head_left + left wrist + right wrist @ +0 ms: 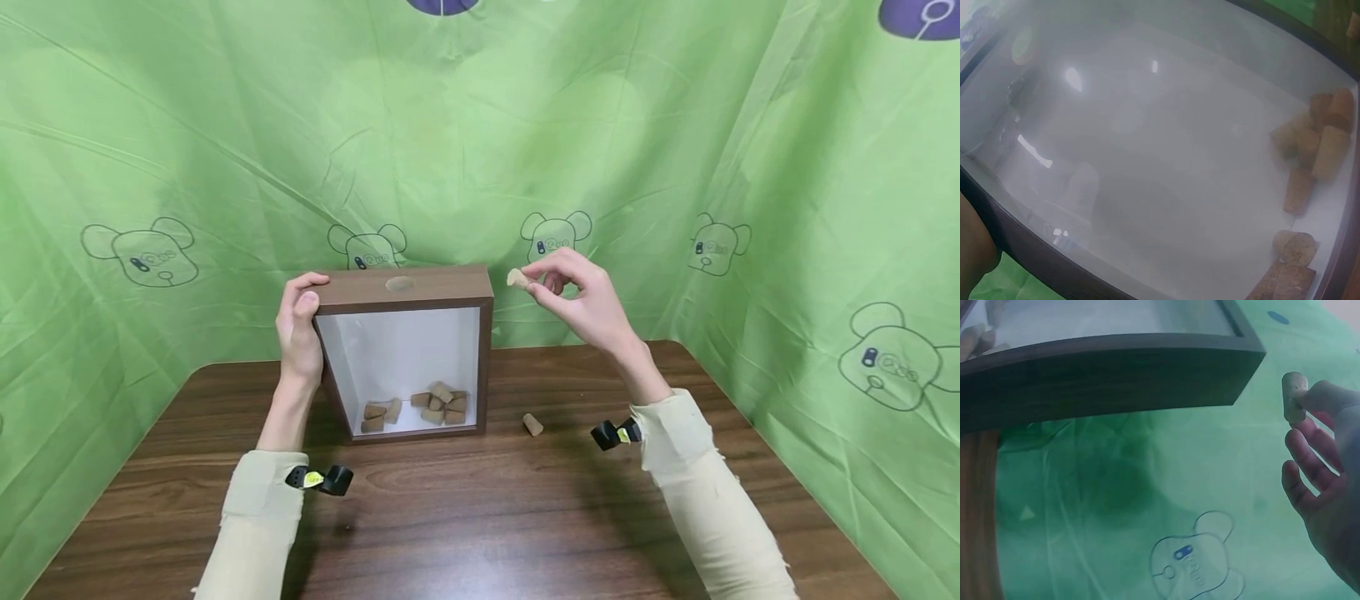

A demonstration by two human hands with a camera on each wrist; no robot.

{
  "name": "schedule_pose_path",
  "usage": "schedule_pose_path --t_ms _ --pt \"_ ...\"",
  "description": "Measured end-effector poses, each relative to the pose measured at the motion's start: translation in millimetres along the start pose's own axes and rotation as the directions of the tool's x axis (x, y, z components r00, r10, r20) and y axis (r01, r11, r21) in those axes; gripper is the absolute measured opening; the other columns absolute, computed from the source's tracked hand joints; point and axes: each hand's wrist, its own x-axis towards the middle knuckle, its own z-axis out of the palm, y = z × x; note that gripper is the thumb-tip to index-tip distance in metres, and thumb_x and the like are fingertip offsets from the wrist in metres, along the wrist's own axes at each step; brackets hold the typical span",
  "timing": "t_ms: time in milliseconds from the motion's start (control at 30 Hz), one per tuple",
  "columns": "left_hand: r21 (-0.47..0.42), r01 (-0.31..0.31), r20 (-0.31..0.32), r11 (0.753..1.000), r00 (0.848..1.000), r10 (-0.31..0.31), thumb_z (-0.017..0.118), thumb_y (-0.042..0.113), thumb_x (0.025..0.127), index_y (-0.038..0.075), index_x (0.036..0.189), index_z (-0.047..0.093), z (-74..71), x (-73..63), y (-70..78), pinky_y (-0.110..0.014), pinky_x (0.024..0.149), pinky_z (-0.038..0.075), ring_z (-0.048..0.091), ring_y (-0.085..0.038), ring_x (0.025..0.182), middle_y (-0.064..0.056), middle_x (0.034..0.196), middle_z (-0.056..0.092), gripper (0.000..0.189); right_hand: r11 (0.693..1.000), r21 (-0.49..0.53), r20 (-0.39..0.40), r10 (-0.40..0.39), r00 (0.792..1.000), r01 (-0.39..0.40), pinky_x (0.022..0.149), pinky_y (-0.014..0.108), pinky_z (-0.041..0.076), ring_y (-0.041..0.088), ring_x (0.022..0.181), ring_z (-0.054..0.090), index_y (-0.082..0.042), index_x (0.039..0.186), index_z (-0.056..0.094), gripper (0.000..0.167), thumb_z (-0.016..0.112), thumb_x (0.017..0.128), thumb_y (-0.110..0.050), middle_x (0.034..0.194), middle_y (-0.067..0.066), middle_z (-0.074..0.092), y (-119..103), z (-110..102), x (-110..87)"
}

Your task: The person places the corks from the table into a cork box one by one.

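A brown shadow box [486, 367] with a clear front and a round hole [400, 284] in its top stands on the table. Several corks [441, 403] lie in two groups on its floor; the left wrist view shows these corks [1332, 153] through the pane. My left hand [298, 333] grips the box's upper left corner, thumb on the top face. Between thumb and fingertips my right hand [585, 304] pinches a cork [517, 278], just right of the box's upper right corner. In the right wrist view that cork [1294, 397] is apart from the box.
One loose cork [532, 424] lies on the wooden table [465, 525], right of the box. A green curtain [450, 150] with bear drawings hangs close behind the table and along both sides.
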Motion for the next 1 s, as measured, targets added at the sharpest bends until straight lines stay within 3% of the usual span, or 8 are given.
schedule_pose_path --t_ms 200,433,600,1000 --pt "-0.001 0.003 0.009 1.0 1.0 -0.003 0.046 0.022 0.092 0.012 0.11 0.067 -0.7 0.0 2.5 -0.025 0.096 0.028 0.047 -0.014 0.107 0.002 0.116 0.061 0.03 0.998 0.014 -0.011 -0.067 0.998 0.067 0.071 0.032 0.047 0.011 0.076 0.054 0.005 0.1 0.072 0.018 0.069 0.083 0.011 0.091 0.016 0.066 -6.1 4.0 13.5" --pt "-0.004 0.002 -0.001 1.0 1.0 -0.002 0.045 0.021 0.092 0.014 0.109 0.068 -0.6 0.2 3.1 -0.025 0.097 0.028 0.047 -0.014 0.107 0.002 0.116 0.061 0.029 0.989 0.02 0.014 -0.145 0.989 0.144 0.072 0.026 0.047 0.01 0.078 0.055 -0.005 0.103 0.075 0.022 0.073 0.084 0.003 0.094 0.006 0.068 10.2 19.0 28.4" --pt "-0.024 0.004 0.003 1.0 1.0 -0.004 0.045 0.019 0.092 0.014 0.109 0.068 0.7 -0.5 2.3 -0.025 0.096 0.029 0.046 -0.013 0.103 0.002 0.116 0.061 0.029 0.979 0.029 0.053 -0.203 0.978 0.202 0.071 0.024 0.05 0.011 0.078 0.058 -0.007 0.105 0.074 0.021 0.072 0.086 0.0 0.095 0.004 0.068 8.1 30.2 36.7" --pt "0.013 0.023 0.001 1.0 1.0 -0.023 0.045 0.023 0.092 0.012 0.112 0.067 0.4 0.1 1.7 -0.025 0.095 0.03 0.048 -0.014 0.106 0.003 0.117 0.061 0.031 0.983 -0.004 0.183 -0.18 0.967 0.184 0.071 0.025 0.051 0.009 0.08 0.06 -0.007 0.106 0.073 0.018 0.07 0.088 -0.005 0.095 0.002 0.065 -4.5 54.6 54.7"
